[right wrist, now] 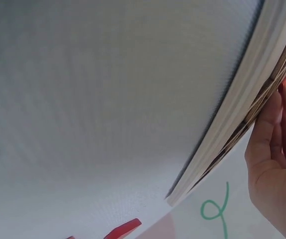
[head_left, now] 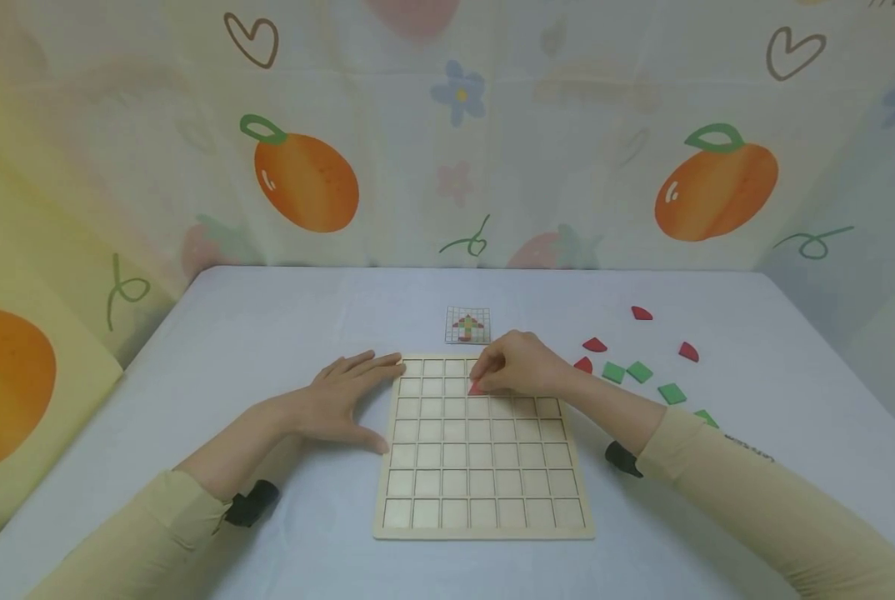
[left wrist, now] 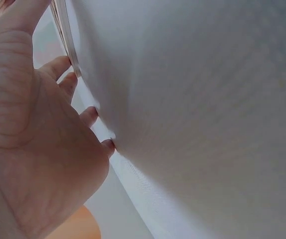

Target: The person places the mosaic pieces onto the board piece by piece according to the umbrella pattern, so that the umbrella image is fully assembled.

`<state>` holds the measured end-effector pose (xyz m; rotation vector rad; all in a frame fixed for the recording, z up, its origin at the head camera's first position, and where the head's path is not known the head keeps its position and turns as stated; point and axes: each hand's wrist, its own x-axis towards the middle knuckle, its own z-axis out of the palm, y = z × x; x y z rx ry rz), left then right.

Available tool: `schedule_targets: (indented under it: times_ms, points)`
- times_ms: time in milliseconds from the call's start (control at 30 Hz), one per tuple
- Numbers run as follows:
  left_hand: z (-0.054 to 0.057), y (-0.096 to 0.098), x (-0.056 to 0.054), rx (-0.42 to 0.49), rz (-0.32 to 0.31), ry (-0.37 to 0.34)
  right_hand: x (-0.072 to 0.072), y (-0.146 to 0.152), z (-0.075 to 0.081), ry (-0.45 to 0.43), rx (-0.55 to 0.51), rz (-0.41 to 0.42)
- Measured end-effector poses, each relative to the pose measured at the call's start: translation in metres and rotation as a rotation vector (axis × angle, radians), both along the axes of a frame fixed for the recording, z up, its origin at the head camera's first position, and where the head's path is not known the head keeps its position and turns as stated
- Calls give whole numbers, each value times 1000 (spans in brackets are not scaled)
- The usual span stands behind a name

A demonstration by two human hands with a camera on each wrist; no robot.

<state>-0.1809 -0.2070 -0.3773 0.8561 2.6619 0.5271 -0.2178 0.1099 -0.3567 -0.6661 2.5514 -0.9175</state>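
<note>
Head view, red piece point(head_left: 476, 389) between right fingers point(head_left: 497, 348), over gridded board point(head_left: 455, 482)

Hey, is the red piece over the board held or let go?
Held: the right hand pinches the red piece over the far part of the board. Whether the piece touches the board, I cannot tell.

Way in from the near side, far side crowded

The near rows of the gridded board point(head_left: 485, 533) can be reached from the front, between the two sleeves point(head_left: 140, 533). The left hand point(head_left: 342, 398) bars the left rim with its thumb and fingers. The right hand point(head_left: 521, 364) covers far cells, and a black wrist device point(head_left: 624, 459) stands off the right rim. A picture card point(head_left: 467, 326) lies just past the far rim; green squares point(head_left: 639, 372) and red pieces point(head_left: 595, 344) litter the right of the table point(head_left: 305, 308).
</note>
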Motion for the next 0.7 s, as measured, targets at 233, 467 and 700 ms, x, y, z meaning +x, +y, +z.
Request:
schedule_targets:
  times_ms: [233,467,700]
  points:
    - [-1,1,0,-8,6,-11,-1,1,-1,-10,-8,-5]
    - [2,1,0,-9,6,-16,-2,1,0,-37,-22,-10]
    - [1,1,0,-4,6,-4,-3,2,0,-50,-23,-14]
